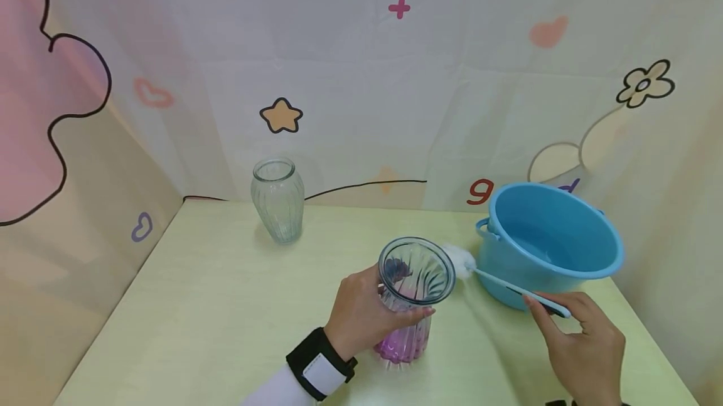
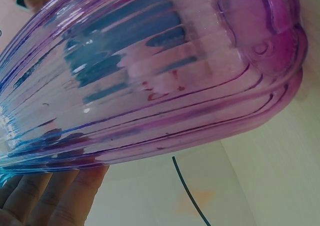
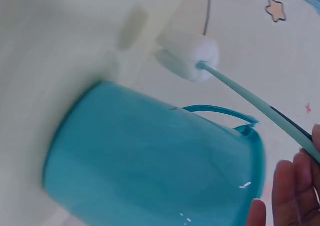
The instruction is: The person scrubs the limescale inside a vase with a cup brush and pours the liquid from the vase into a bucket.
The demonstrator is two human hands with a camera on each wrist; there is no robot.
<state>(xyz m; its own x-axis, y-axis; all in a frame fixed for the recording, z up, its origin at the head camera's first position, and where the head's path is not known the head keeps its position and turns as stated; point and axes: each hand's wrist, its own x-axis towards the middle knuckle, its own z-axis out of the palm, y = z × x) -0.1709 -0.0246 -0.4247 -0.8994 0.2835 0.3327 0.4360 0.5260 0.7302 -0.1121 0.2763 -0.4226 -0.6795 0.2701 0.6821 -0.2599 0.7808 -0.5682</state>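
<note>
My left hand (image 1: 361, 315) grips a ribbed glass vase (image 1: 402, 344) around its upper body. The vase is bluish at the rim and pink toward the base, and it leans a little with its mouth toward me. In the left wrist view, the fingers (image 2: 75, 196) lie along its side. Between thumb and fingers, my right hand (image 1: 587, 343) pinches the light blue handle of a sponge brush (image 3: 255, 103). The brush's white sponge head (image 3: 202, 55) points away from the hand, outside the vase and just right of its rim in the head view.
A blue bucket (image 1: 525, 274) with a handle stands at the table's right, close behind the brush. Toward the back left stands a second, clear ribbed glass vase (image 1: 279, 205). A printed curtain (image 1: 350, 80) hangs behind the pale table (image 1: 198, 305).
</note>
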